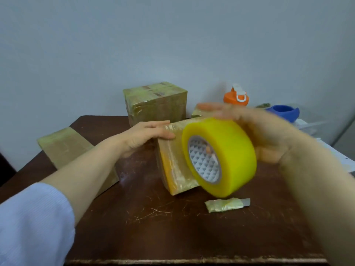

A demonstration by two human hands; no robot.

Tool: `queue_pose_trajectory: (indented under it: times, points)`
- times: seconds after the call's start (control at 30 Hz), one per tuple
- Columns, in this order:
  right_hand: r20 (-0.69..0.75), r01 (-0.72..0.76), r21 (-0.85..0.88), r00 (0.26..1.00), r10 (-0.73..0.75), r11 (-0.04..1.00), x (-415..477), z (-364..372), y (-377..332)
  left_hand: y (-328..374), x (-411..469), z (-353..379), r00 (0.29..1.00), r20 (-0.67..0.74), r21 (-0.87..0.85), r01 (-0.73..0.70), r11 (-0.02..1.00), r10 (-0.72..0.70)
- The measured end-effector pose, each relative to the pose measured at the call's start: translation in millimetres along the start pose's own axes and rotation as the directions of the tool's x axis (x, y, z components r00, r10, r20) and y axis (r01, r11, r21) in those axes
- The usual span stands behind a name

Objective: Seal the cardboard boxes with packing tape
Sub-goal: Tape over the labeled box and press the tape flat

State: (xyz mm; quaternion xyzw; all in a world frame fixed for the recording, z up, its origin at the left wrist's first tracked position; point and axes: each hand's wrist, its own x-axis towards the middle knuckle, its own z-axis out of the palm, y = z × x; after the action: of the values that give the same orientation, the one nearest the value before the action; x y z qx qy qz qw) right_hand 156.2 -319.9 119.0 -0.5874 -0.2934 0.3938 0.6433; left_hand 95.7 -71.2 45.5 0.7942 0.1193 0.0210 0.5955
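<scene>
"Head view, biggest first?"
"Dark, scratched wooden bench (pixel 172 237). A flat, tape-skinned carton (pixel 65 146) lies left of the small middle box (pixel 176 169). A cube-shaped carton (pixel 155 104) stands behind that box, which is glossy with wrinkled tape."
"And the roll?"
"Thick yellow tape roll (pixel 230 150), with a white waffle-patterned core, at that box's right side. The right hand (pixel 269 135), blurred, grips it from the far side. The left hand (pixel 146 135) lies flat, fingers straight, on the box's top left edge. In front of the box is a tape-wrapped blade (pixel 224 205)."
</scene>
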Motion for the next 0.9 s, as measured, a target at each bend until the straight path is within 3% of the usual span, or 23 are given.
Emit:
queue_pose_trajectory:
  times: [0.13, 0.2, 0.23, 0.3, 0.33, 0.47, 0.53, 0.67, 0.9]
  points:
    - [-0.023, 0.067, -0.038, 0.997, -0.067, 0.997, 27.6, -5.5, -28.2, -18.2, -2.4, 3.5, 0.979, -0.022, -0.155, 0.195, 0.968, -0.201]
    - [-0.063, 0.050, -0.079, 0.996, -0.055, 0.996, 46.9, -0.2, -22.2, -25.1, -1.3, 7.1, 0.962, -0.124, -0.233, 0.211, 0.949, -0.245]
    - [-0.102, 0.051, -0.106, 0.993, -0.062, 0.993, 57.6, 1.7, -17.2, -27.8, 1.2, 8.7, 0.948, -0.224, -0.228, 0.177, 0.958, -0.228]
    - [-0.206, 0.071, -0.144, 0.973, -0.100, 0.987, 78.0, 3.7, -9.8, -27.6, 4.5, 12.2, 0.894, -0.427, -0.047, 0.128, 0.991, -0.136]
    - [-0.245, 0.076, -0.162, 0.963, -0.115, 0.984, 85.3, 4.9, -8.9, -26.0, 5.9, 16.3, 0.883, -0.457, 0.028, 0.131, 0.991, -0.104]
    - [-0.217, 0.010, -0.346, 0.972, -0.090, 0.938, 97.7, 6.3, -10.8, -21.6, 11.1, 38.1, 0.906, -0.378, -0.148, 0.143, 0.979, -0.190]
    - [-0.173, 0.005, -0.340, 0.983, -0.068, 0.940, 97.6, 7.0, -9.4, -24.8, 12.8, 40.8, 0.897, -0.393, -0.206, 0.127, 0.970, -0.201]
    - [-0.263, 0.050, -0.261, 0.957, -0.121, 0.964, 93.4, 11.7, -11.6, -30.9, 13.0, 45.3, 0.898, -0.410, -0.173, 0.096, 0.980, -0.161]
    - [-0.250, -0.019, -0.479, 0.961, -0.115, 0.878, 57.6, 13.9, -31.2, -29.5, 15.2, 51.3, 0.867, -0.482, -0.028, 0.130, 0.991, -0.127]
